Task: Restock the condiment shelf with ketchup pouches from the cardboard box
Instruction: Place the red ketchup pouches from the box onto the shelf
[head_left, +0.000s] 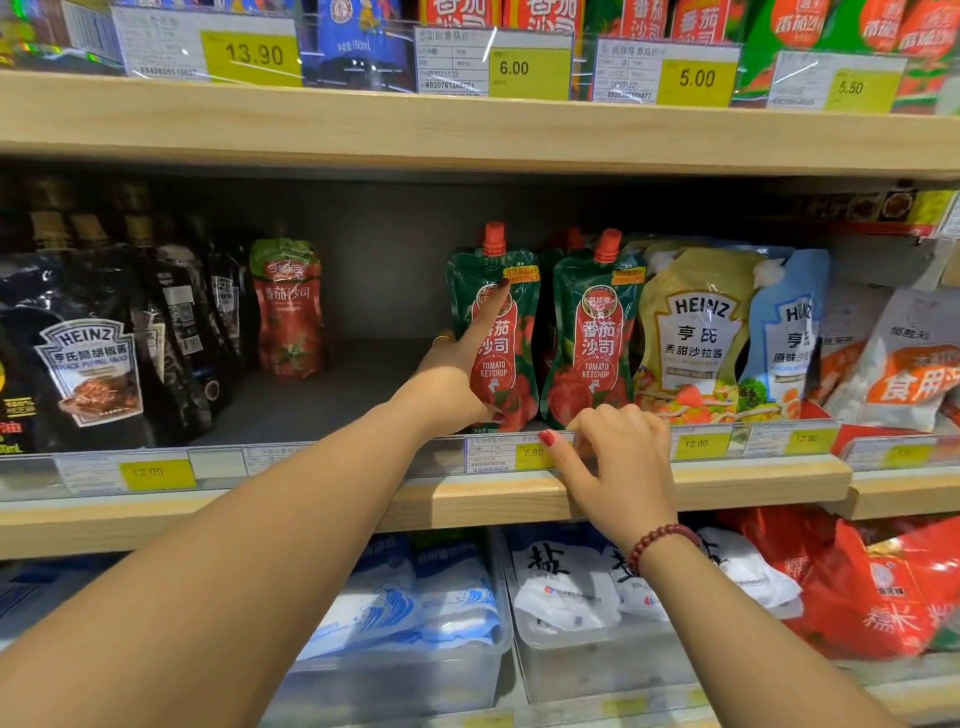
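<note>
Green ketchup pouch (511, 358) is being shelved, left hand (457, 374) grip closed round it; right hand (618, 457) is clutching price rail (363, 462) (shelf (337, 405) gap awaiting more).

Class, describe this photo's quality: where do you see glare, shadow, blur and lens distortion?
Head view: glare streaks the clear price-tag covers on the upper shelf; the middle shelf's back wall lies in shadow; wooden shelf edges bow from wide-angle distortion; packs in the top-left corner are blurred, while the ketchup pouch in the left hand reads sharp.
</note>
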